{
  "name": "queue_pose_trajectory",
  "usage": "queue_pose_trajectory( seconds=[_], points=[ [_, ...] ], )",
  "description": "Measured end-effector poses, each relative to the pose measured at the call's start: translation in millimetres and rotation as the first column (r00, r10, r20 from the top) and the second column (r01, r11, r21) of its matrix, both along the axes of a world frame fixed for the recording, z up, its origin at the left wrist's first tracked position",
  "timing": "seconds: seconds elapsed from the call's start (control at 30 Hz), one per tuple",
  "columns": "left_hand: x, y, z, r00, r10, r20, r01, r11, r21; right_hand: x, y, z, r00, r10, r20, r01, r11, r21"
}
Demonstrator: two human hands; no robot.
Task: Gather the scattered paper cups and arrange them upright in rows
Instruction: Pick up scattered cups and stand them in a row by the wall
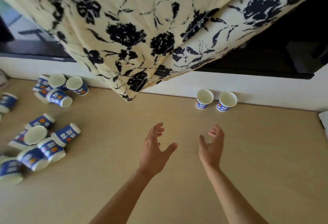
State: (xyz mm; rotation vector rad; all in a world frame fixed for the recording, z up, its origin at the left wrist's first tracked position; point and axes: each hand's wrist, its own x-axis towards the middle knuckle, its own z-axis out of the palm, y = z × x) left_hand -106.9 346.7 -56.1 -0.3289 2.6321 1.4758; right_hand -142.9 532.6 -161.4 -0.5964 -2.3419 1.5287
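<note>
Two blue-and-white paper cups stand upright side by side at the back right of the tan table (177, 179), one cup (204, 99) to the left of the other cup (226, 101), both close to the white ledge. Several more cups lie tipped in a heap at the left (44, 145), and a smaller bunch of cups (60, 88) lies at the back left. My left hand (154, 149) and my right hand (212, 146) hover above the middle of the table, palms facing each other, fingers relaxed and holding nothing.
A cream curtain with dark blue flowers (134, 33) hangs over the back of the table; its corner reaches the tabletop between the two cup groups. A white ledge (257, 90) and a dark window frame run behind. A white object (324, 119) sits at the table's right edge.
</note>
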Motion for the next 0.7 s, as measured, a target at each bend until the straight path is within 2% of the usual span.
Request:
queue_pose_trajectory(
  seconds=[0.1, 0.23, 0.43, 0.57, 0.7],
  points=[
    [14, -44, 2, 0.995, 0.096, 0.004, -0.096, 0.995, -0.003, 16, -55, 14, 0.984, 0.179, 0.010, -0.179, 0.984, -0.010],
    [33, -111, 6, 0.977, 0.215, 0.001, -0.215, 0.976, -0.024, 25, -135, 37, 0.914, 0.405, 0.002, -0.405, 0.914, 0.013],
    [63, -221, 12, 0.935, 0.352, -0.032, -0.354, 0.932, -0.081, 32, -249, 65, 0.798, 0.601, 0.035, -0.602, 0.798, 0.019],
    [82, -290, 5, 0.906, 0.424, -0.012, -0.420, 0.893, -0.163, 37, -312, 75, 0.656, 0.751, 0.073, -0.754, 0.647, 0.116],
    [92, -331, -10, 0.881, 0.474, 0.013, -0.458, 0.858, -0.233, 33, -373, 80, 0.446, 0.875, 0.190, -0.881, 0.392, 0.264]
  ],
)
